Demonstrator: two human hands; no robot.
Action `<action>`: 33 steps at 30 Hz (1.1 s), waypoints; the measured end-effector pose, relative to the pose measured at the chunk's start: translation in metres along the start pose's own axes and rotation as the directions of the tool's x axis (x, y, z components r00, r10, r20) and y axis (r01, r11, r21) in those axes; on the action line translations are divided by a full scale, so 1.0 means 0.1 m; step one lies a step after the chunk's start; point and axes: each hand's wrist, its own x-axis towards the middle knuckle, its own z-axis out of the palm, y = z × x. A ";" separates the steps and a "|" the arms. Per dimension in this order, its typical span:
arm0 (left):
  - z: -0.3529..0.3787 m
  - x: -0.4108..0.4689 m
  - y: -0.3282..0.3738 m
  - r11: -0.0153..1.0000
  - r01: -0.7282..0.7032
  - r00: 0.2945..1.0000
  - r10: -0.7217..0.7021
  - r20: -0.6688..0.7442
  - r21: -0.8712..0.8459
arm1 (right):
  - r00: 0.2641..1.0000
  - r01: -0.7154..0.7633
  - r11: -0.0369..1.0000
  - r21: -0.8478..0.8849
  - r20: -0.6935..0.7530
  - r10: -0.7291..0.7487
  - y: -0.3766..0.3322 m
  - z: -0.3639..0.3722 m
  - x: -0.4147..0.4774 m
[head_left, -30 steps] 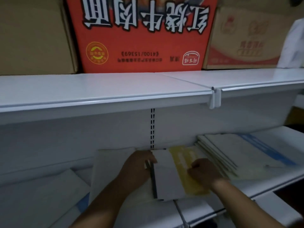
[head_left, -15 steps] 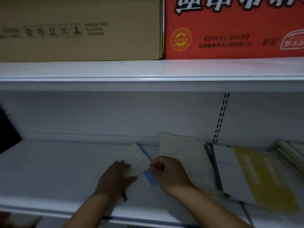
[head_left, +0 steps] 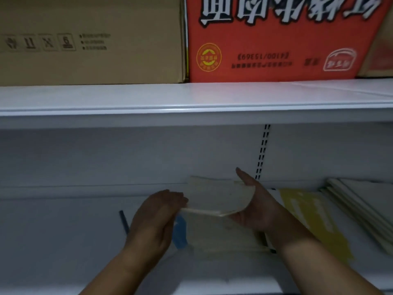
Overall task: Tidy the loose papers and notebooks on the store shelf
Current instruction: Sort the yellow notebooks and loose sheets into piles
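Currently the left hand (head_left: 157,216) and right hand (head_left: 253,207) pinch opposite edges of a thin paper stack (head_left: 217,199), which sags limply; support it underneath along both sides.

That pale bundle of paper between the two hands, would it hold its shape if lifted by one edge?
Probably not: the cream paper bundle already curves upward at the right hand, so it looks floppy. It seems light, as the left hand pinches only an edge. Loose sheets might slide apart.

Red box (head_left: 287,39) lettering cropped at top.
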 end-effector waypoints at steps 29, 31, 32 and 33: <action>0.32 0.55 0.18 0.330 0.867 0.492 -0.455 0.742 -0.373 | 0.964 0.219 0.974 -0.059 0.165 -0.207 -0.14 -0.87 -0.44; 0.25 0.61 0.12 0.424 0.840 0.479 -0.288 0.829 -0.337 | 0.947 0.129 0.990 0.053 0.290 -0.139 -0.23 -0.86 -0.49; 0.22 0.64 0.11 0.476 0.821 0.446 -0.185 0.876 -0.317 | 0.944 0.102 0.994 -0.033 0.319 -0.086 -0.23 -0.86 -0.50; 0.22 0.66 0.12 0.540 0.787 0.401 -0.082 0.912 -0.298 | 0.956 0.082 0.978 -0.191 0.291 -0.023 -0.21 -0.87 -0.47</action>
